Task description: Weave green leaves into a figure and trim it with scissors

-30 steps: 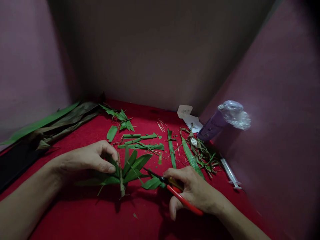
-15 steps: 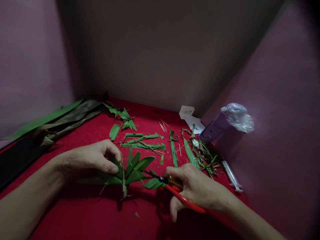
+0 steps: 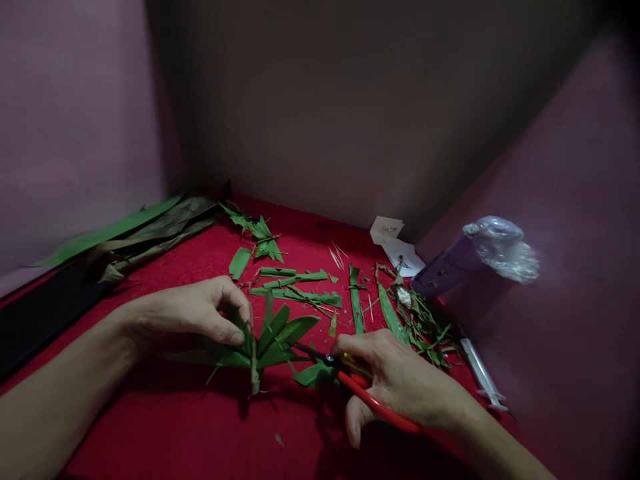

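My left hand [image 3: 200, 310] pinches a fan-shaped piece made of folded green leaf strips [image 3: 273, 333], holding it just above the red cloth [image 3: 165, 427]. My right hand [image 3: 400, 383] grips red-handled scissors [image 3: 363, 393], its fingers curled round the handles. The dark blades point left and reach the lower right leaves of the fan. A cut leaf piece [image 3: 313, 375] lies under the blades.
Cut leaf strips [image 3: 295, 285] and thin sticks lie scattered behind the hands. A pile of trimmings [image 3: 420, 317] sits at the right beside a purple bottle [image 3: 450, 267] with a plastic-wrapped top and a syringe [image 3: 483, 377]. Long leaves [image 3: 135, 233] lie at the left; paper slips [image 3: 395, 243] by the wall.
The view has shifted slightly, so everything sits a little further right. Both hands keep their hold; the scissors stay at the fan's lower right leaves.
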`<state>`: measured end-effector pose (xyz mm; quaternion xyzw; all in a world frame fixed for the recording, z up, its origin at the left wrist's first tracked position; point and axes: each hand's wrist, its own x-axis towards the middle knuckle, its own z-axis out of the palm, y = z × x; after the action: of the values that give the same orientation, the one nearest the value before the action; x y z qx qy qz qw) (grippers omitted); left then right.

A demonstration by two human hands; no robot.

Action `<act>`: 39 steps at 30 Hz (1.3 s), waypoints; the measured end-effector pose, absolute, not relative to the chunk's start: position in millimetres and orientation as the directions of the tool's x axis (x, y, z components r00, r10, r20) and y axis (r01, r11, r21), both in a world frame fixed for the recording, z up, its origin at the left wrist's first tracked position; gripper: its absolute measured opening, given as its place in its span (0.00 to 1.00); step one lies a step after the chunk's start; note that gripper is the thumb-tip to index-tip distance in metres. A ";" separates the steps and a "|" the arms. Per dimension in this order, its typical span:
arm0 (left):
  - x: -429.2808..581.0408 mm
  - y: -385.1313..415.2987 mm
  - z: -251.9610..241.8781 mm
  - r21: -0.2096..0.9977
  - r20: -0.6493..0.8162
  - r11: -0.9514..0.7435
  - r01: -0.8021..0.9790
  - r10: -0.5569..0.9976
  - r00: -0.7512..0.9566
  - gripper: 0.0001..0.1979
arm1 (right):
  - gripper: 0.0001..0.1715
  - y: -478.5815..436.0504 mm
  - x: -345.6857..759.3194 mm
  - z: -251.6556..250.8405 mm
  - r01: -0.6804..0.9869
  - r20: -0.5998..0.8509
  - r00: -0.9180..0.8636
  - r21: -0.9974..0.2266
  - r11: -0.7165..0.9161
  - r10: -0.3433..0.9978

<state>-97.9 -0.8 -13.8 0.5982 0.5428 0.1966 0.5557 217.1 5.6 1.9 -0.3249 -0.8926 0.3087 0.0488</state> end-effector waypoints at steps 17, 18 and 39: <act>-88.1 -2.9 -10.9 0.857 -0.427 0.282 0.430 0.857 0.289 0.13 | 0.32 6.1 220.8 -10.6 0.520 -0.079 -0.790 -0.612 0.596 0.609; -87.5 -2.9 -10.9 0.855 -0.433 0.287 0.431 0.854 0.289 0.13 | 0.32 6.2 220.9 -10.7 0.518 -0.079 -0.791 -0.614 0.595 0.607; -85.4 -4.2 -10.6 0.848 -0.468 0.332 0.414 0.836 0.287 0.12 | 0.28 5.8 221.1 -12.5 0.496 -0.066 -0.801 -0.630 0.598 0.595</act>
<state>-85.4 -4.2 -10.6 0.5489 0.5692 0.1806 0.5849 221.1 5.8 -12.5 -0.3063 -0.8905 0.3277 0.0757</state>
